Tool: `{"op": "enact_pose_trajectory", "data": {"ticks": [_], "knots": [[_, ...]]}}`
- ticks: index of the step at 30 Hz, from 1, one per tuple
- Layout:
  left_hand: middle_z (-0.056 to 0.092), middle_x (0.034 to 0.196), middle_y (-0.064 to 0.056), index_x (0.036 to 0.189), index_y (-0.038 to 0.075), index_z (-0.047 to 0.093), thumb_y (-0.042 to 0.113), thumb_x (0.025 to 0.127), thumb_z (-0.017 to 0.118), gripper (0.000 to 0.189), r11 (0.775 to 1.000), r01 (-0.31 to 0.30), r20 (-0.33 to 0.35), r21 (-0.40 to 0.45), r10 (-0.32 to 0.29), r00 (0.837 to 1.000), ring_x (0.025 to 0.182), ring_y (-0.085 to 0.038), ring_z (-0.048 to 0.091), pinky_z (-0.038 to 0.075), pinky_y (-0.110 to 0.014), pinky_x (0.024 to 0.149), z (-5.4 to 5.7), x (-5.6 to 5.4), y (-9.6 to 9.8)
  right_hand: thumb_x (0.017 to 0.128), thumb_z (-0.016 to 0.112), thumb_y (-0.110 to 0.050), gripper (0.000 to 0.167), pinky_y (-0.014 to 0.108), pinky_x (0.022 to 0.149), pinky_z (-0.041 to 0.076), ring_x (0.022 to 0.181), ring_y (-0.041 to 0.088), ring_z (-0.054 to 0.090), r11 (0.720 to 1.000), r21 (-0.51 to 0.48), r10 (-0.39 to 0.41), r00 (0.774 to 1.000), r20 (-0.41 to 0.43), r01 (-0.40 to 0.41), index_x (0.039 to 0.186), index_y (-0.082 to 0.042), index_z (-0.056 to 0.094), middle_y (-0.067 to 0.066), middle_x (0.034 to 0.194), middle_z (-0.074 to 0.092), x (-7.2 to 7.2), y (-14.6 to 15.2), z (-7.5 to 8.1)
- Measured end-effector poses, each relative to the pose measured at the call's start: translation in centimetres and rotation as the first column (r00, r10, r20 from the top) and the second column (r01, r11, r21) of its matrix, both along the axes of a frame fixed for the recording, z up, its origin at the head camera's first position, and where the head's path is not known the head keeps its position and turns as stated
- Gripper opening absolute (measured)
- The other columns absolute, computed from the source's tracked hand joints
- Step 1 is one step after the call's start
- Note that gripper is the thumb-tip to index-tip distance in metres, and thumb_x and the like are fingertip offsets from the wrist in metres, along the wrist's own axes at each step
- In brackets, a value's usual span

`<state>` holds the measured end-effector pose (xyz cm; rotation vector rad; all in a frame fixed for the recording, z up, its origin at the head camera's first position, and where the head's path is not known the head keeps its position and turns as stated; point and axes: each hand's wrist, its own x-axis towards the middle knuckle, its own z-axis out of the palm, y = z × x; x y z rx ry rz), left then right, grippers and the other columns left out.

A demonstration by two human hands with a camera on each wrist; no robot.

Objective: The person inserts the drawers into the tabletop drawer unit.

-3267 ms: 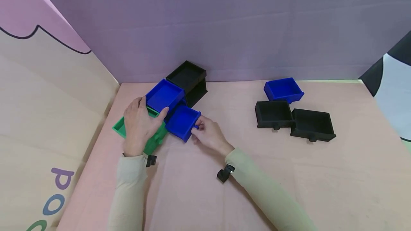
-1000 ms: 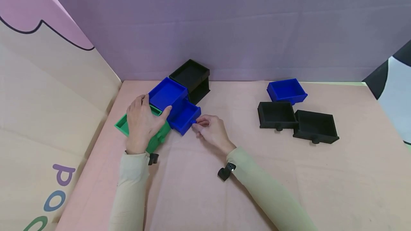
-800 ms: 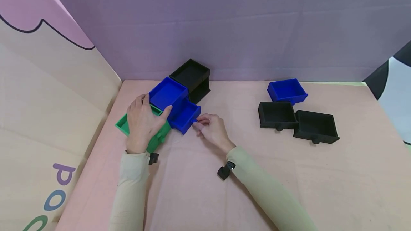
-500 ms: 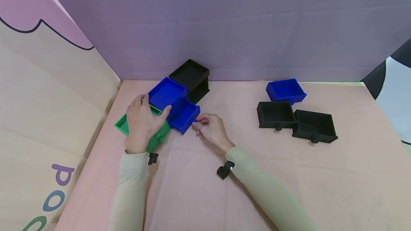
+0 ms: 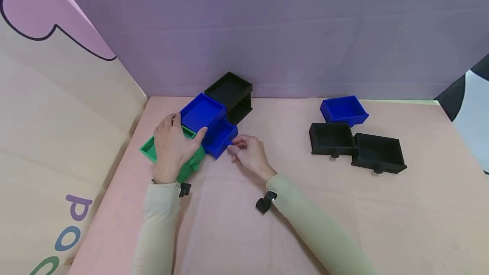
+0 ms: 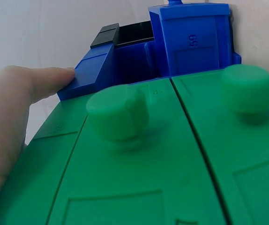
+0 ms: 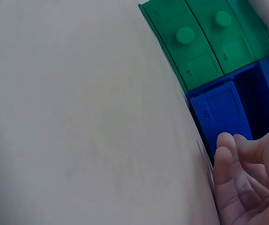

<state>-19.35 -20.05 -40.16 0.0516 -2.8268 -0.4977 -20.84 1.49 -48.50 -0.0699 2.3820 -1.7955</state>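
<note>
In the head view, the right hand (image 5: 250, 154) pinches the knob of a blue drawer (image 5: 220, 138) between thumb and fingers. That drawer sits partly inside the lower slot of a blue cabinet (image 5: 202, 111), its front still sticking out. The upper slot beside it shows dark and hollow in the left wrist view. Spread over a green cabinet (image 6: 125, 173) is the left hand (image 5: 173, 150), its thumb touching the blue cabinet's front top edge and its fingertips near the blue cabinet's left side. Green drawer fronts with round knobs fill the green cabinet.
A black cabinet (image 5: 229, 92) stands behind the blue one, by the grey-purple back wall. Off to the right lie a loose blue drawer (image 5: 344, 109) and two black drawers, one (image 5: 331, 138) beside the other (image 5: 380, 152). A printed cloth wall (image 5: 76, 109) rises at the left.
The right hand has pushed the blue drawer back and leftward, deeper into the blue cabinet, mostly over the earlier frames. The left hand keeps its place on the cabinets.
</note>
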Motion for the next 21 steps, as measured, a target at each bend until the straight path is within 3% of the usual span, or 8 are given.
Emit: {"op": "enact_pose_trajectory", "data": {"ticks": [7,21], "knots": [[0.054,0.153,-0.030,0.151,-0.009,0.051,0.065,0.095,0.062,0.094,1.000,0.006,-0.027,-0.001,-0.006,1.000,0.142,-0.049,0.051,0.039,-0.064,0.121,-0.3,0.0,0.1,0.099,0.076,-0.014,0.019,0.025,0.062,0.062,0.064,0.016,0.072,1.000,-0.010,0.006,1.000,0.008,-0.006,0.114,-0.002,0.072,0.014,0.098,0.080,-0.2,-0.3,0.1],[0.051,0.156,-0.030,0.154,-0.009,0.048,0.064,0.095,0.062,0.094,1.000,0.005,-0.002,-0.005,-0.005,1.000,0.145,-0.048,0.048,0.036,-0.063,0.124,-0.1,0.0,0.0,0.097,0.079,-0.014,0.017,0.022,0.055,0.058,0.059,0.013,0.069,1.000,-0.025,-0.005,1.000,0.010,0.005,0.109,-0.002,0.073,0.012,0.090,0.079,-1.7,-1.9,0.2]]}}
